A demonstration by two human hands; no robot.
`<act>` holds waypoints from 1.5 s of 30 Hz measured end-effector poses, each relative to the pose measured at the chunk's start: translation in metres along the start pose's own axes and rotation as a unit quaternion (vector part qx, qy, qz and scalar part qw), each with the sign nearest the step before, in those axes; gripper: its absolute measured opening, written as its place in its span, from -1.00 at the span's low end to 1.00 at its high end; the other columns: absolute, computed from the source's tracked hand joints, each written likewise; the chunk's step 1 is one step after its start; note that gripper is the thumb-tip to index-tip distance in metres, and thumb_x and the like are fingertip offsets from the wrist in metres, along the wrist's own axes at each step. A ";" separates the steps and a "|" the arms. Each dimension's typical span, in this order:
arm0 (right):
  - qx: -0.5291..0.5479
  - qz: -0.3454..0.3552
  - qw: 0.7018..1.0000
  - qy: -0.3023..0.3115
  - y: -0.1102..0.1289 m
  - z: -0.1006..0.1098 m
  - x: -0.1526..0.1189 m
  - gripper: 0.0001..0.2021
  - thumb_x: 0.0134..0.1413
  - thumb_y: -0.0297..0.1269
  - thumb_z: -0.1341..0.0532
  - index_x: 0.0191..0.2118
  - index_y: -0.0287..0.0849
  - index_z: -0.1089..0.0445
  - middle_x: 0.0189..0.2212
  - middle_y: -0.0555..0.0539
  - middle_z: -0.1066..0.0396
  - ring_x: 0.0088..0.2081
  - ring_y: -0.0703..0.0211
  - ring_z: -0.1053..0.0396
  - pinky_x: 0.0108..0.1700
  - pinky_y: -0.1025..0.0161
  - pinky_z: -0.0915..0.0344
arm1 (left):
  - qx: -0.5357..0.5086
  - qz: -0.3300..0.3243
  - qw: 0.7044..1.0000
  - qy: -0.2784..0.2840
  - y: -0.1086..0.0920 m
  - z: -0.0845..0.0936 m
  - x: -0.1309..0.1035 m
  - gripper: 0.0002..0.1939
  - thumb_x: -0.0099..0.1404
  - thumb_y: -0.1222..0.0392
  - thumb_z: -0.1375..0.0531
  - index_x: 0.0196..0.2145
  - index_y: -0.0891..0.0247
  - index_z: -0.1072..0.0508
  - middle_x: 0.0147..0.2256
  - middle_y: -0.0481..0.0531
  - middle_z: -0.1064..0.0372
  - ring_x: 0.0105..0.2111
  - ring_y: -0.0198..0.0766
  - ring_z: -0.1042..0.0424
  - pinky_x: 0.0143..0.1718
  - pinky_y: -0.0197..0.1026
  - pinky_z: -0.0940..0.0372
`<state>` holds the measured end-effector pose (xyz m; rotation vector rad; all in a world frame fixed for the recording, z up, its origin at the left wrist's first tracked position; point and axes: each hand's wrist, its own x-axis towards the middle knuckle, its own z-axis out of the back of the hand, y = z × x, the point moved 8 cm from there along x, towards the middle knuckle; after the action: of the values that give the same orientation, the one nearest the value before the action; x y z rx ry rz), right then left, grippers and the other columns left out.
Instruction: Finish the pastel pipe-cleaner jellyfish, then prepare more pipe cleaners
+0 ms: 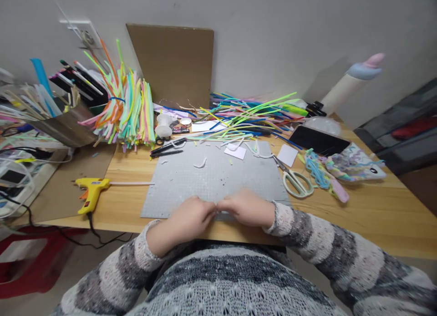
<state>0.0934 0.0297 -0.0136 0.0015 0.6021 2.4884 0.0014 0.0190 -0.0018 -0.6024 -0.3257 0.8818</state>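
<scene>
My left hand (pixel 193 216) and my right hand (pixel 242 207) meet at the near edge of the grey cutting mat (pixel 191 184). The fingers of both are closed, with thumbs and fingertips pressed together at one spot. Whatever they hold there is too small or hidden to make out. A short white bent piece (pixel 200 163) lies on the mat beyond them. Farther back on the mat is a white card (pixel 235 151) with a white strip over it. To the right of the mat rest scissors (pixel 296 181) with pale handles.
A yellow glue gun (pixel 92 193) with its cord lies at left. Behind it stand a bundle of coloured pipe cleaners (pixel 131 109) and a brush holder (pixel 66 127). More loose pipe cleaners (pixel 252 115) line the wall. At right are a dark phone (pixel 317 140) and a white bottle (pixel 346 90).
</scene>
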 end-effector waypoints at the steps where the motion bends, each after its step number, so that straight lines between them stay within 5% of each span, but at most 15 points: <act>1: 0.035 -0.001 0.999 0.013 -0.003 0.000 0.002 -0.75 0.20 -0.45 -0.09 -0.17 -0.05 -0.48 -0.36 0.00 -0.53 -0.42 0.27 -0.34 -0.43 0.33 0.02 | 0.017 -0.008 1.000 0.001 -0.001 -0.001 0.001 -0.85 0.25 0.28 -0.16 -0.42 0.20 -0.52 -0.59 0.00 -0.38 -0.60 -0.26 -0.25 -0.42 -0.23 -0.08; 6: 0.122 0.005 0.989 0.079 -0.009 -0.003 0.010 -0.76 0.20 -0.46 -0.09 -0.23 -0.11 -0.50 -0.37 0.02 -0.53 -0.41 0.30 -0.35 -0.40 0.37 -0.07 | 0.050 -0.009 0.999 0.006 0.004 -0.006 0.002 -0.81 0.28 0.20 -0.17 -0.45 0.20 -0.54 -0.65 -0.02 -0.35 -0.67 -0.29 -0.18 -0.51 -0.24 0.05; 11: 0.018 0.039 0.999 0.022 -0.001 -0.002 0.009 -0.79 0.21 -0.40 -0.10 -0.17 -0.12 -0.47 -0.35 -0.02 -0.53 -0.42 0.26 -0.34 -0.43 0.32 0.02 | -0.051 0.085 0.992 0.080 0.021 -0.013 -0.002 -0.76 0.30 0.17 -0.11 -0.42 0.23 -0.55 -0.56 0.00 -0.41 -0.58 -0.30 -0.23 -0.53 -0.27 0.07; 15: 0.010 0.082 0.996 0.020 0.006 -0.009 0.006 -0.74 0.16 -0.47 -0.10 -0.11 -0.10 -0.45 -0.34 0.00 -0.52 -0.41 0.27 -0.35 -0.40 0.31 0.00 | -0.155 0.115 0.972 0.134 0.024 -0.015 -0.006 -0.68 0.30 0.11 -0.09 -0.54 0.28 -0.45 -0.65 -0.10 -0.18 -0.61 -0.37 -0.08 -0.56 -0.31 0.09; 26: 0.060 0.111 0.992 0.025 0.004 -0.012 0.007 -0.75 0.13 -0.48 -0.13 -0.14 -0.14 -0.48 -0.36 -0.02 -0.53 -0.40 0.28 -0.36 -0.39 0.33 -0.05 | -0.166 0.133 0.950 0.230 0.023 -0.021 -0.006 -0.64 0.30 0.01 -0.05 -0.53 0.31 -0.35 -0.59 -0.12 -0.03 -0.54 -0.40 -0.02 -0.50 -0.31 0.06; 34: 0.064 0.035 0.997 -0.033 -0.012 0.020 0.000 -0.74 0.24 -0.45 -0.06 -0.10 -0.12 -0.47 -0.15 -0.05 -0.55 -0.17 0.20 -0.46 -0.23 0.28 -0.21 | -0.135 0.134 0.966 0.172 0.031 0.021 -0.013 -0.68 0.36 0.09 -0.04 -0.36 0.29 -0.51 -0.42 -0.02 -0.45 -0.39 -0.31 -0.34 -0.32 -0.27 -0.17; 37: 0.045 -0.012 0.998 -0.036 -0.020 0.019 0.002 -0.75 0.23 -0.43 -0.08 -0.12 -0.10 -0.49 -0.17 -0.05 -0.56 -0.17 0.17 -0.47 -0.25 0.27 -0.20 | 0.012 0.119 0.982 0.148 0.029 0.031 -0.010 -0.71 0.37 0.14 -0.05 -0.33 0.28 -0.52 -0.39 0.04 -0.49 -0.34 -0.22 -0.40 -0.23 -0.16 -0.22; 39: 0.028 -0.056 0.997 -0.041 -0.025 0.016 0.005 -0.75 0.20 -0.43 -0.10 -0.13 -0.09 -0.49 -0.17 -0.06 -0.56 -0.19 0.13 -0.48 -0.27 0.26 -0.18 | 0.132 0.092 0.984 0.076 0.018 0.035 -0.001 -0.78 0.36 0.19 -0.08 -0.21 0.27 -0.52 -0.27 0.10 -0.50 -0.21 -0.12 -0.41 -0.10 -0.03 -0.22; 42: 0.022 -0.109 0.992 -0.054 -0.029 0.014 0.009 -0.78 0.22 -0.39 -0.09 -0.16 -0.11 -0.48 -0.21 -0.07 -0.56 -0.23 0.11 -0.48 -0.29 0.26 -0.15 | 0.199 0.077 0.977 -0.014 -0.001 0.022 0.015 -0.72 0.38 0.27 -0.05 -0.01 0.31 -0.40 -0.08 0.17 -0.44 -0.07 -0.05 -0.37 0.01 0.03 -0.21; 45: 0.022 -0.144 0.987 -0.060 -0.031 0.015 0.009 -0.76 0.26 -0.33 -0.05 -0.24 -0.15 -0.48 -0.27 -0.11 -0.56 -0.25 0.11 -0.48 -0.31 0.27 -0.13 | 0.218 0.115 0.969 -0.008 -0.003 -0.003 0.029 -0.78 0.37 0.36 0.01 -0.18 0.36 -0.43 -0.21 0.19 -0.44 -0.18 -0.07 -0.39 -0.10 -0.03 -0.28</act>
<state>0.1047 0.0639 -0.0142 0.0764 0.5624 2.1780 0.0218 0.0398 -0.0016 -0.2253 -0.0677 1.1408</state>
